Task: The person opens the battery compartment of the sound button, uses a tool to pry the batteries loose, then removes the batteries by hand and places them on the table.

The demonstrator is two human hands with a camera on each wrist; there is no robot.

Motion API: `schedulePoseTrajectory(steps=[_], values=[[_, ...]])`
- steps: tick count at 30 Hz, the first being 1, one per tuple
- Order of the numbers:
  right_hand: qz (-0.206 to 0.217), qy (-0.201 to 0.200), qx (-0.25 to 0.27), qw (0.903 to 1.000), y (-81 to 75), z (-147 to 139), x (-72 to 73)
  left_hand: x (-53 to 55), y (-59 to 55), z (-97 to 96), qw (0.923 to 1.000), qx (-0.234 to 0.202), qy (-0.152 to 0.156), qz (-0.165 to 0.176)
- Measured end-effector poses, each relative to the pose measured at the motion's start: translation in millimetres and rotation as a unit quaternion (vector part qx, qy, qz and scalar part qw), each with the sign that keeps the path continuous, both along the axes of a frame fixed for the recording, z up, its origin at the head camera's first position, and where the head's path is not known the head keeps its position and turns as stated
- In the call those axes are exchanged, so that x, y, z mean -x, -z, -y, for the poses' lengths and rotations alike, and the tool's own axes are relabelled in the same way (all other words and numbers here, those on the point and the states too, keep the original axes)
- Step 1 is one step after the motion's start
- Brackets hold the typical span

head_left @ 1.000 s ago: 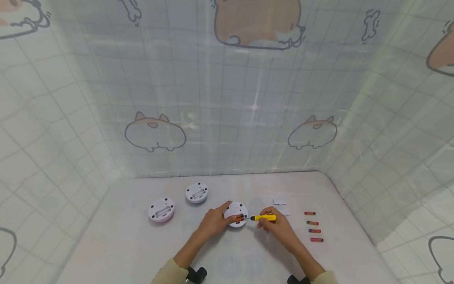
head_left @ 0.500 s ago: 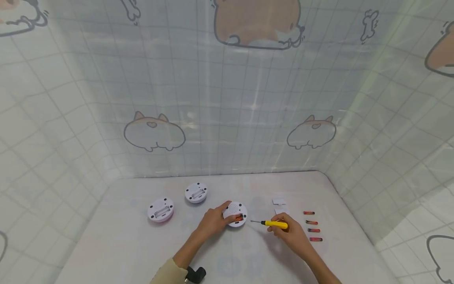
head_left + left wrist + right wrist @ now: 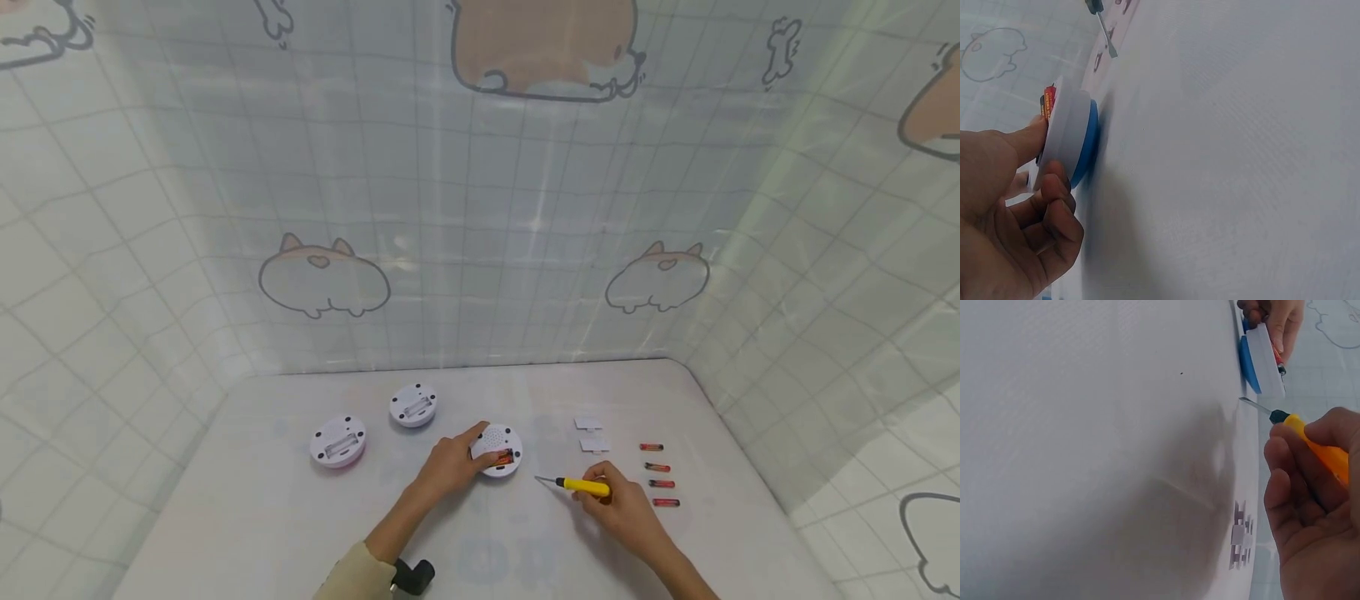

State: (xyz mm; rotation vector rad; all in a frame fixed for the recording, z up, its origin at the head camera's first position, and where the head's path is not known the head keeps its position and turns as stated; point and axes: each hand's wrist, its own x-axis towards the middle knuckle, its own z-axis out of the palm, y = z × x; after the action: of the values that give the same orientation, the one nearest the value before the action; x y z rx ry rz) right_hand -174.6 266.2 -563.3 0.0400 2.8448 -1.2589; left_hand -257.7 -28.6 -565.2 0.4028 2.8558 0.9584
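My left hand (image 3: 450,467) grips a round white device (image 3: 497,435) with a dotted speaker grille, its battery side facing up. Blue shows on its underside in the left wrist view. The thumb lies against red-and-black batteries (image 3: 507,456) in its compartment; fingers curl beneath the rim. To the right, my right hand (image 3: 624,510) holds a yellow-handled screwdriver (image 3: 587,486) between thumb and fingers. Its metal tip points left, apart from the device and close over the table. The thumb partly hides the batteries.
Two similar round devices, one at far left (image 3: 339,442) and one further back (image 3: 413,406), lie with battery slots uncovered. Two small white covers (image 3: 595,446) lie behind the right hand. Several red batteries (image 3: 660,483) form a column at the right of the white table (image 3: 262,517).
The right hand has drawn the screwdriver away from the device's batteries, to the right and toward the front. My left hand keeps its hold on the device.
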Motion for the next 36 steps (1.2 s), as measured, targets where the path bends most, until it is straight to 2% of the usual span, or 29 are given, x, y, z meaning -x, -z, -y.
schedulePoseTrajectory(steps=[6,10,17,24,36], values=[[-0.006,0.013,-0.033,0.9993,0.9,-2,1.2,0.1,0.1,-0.1,1.0,0.0,0.002,-0.005],[0.006,0.01,-0.046,0.9989,4.4,-4,3.9,-0.2,-0.7,-0.1,1.0,-0.001,0.001,-0.003],[0.037,0.008,-0.107,0.9936,15.5,-4,9.7,0.2,-1.7,-0.7,1.0,0.002,0.004,-0.005],[0.055,0.003,-0.117,0.9916,18.7,-4,7.8,-1.3,-3.3,0.0,0.9997,0.006,0.014,-0.018],[0.062,-0.008,-0.11,0.992,18.7,-5,3.7,-1.9,-3.2,-0.5,0.9998,0.005,0.009,-0.018]])
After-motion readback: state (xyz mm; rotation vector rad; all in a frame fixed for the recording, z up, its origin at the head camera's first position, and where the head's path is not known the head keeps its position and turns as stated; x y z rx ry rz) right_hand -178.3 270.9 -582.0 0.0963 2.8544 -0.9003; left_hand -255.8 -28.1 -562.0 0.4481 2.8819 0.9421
